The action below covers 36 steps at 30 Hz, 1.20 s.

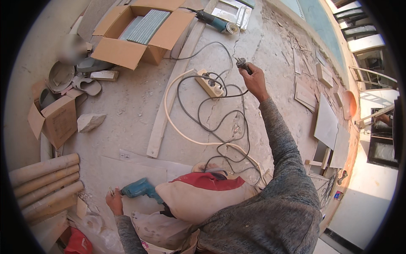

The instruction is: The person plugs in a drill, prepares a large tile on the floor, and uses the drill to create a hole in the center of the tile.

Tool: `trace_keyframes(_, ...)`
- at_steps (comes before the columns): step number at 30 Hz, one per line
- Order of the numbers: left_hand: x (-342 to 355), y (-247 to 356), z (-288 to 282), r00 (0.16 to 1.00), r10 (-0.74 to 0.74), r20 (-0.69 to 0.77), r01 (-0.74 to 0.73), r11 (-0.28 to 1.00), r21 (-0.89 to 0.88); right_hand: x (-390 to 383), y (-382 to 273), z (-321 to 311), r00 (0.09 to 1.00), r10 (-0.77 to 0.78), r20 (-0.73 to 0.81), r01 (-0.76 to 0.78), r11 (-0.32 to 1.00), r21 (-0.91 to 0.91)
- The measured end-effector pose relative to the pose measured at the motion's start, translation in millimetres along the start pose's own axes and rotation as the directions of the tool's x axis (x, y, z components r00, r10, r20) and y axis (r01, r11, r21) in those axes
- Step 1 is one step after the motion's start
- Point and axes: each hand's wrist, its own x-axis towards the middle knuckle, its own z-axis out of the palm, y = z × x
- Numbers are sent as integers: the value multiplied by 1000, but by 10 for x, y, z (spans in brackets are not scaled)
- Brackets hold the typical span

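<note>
While the blue drill (138, 187) lies beside your bent leg (196, 199), over a pale panel (111, 167), your left grip (114, 203) sits at its nose; how tightly it closes, you cannot tell. Beyond, tangled dark cord (234, 96) and a wooden plank (156, 142) cross the dusty, cracked concrete floor (131, 97). Near a cream power strip (209, 86), your right grip (253, 77) is closed round a black plug (242, 64). Farther off lie a blue grinder (211, 21), an open carton (118, 53) of tiles (148, 27) and, rightward, pale slabs (325, 116).
</note>
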Motion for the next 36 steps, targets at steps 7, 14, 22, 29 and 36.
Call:
trace_keyframes(7, -64, 2169, 598, 838, 534, 111, -525, 845, -100, 606, 620, 563, 919, 17, 394, 77, 972, -221)
trace_keyframes(14, -28, 3217, 2227, 642, 708, 295, -681, 703, -206, 660, 765, 832, 735, 168, 657, 67, 946, -316)
trace_keyframes(22, 5, 3698, 3524, 772, 527, 356, -456, 849, -268, 540, 720, 886, 747, 182, 639, 10, 959, -285)
trace_keyframes(29, 132, 3975, 3935, 798, 468, 379, -340, 869, -358, 429, 585, 906, 741, 153, 654, 10, 971, -239)
trace_keyframes(36, 176, 4064, 4055, 775, 528, 347, -520, 845, -126, 219, 442, 945, 727, 162, 667, 38, 961, -275)
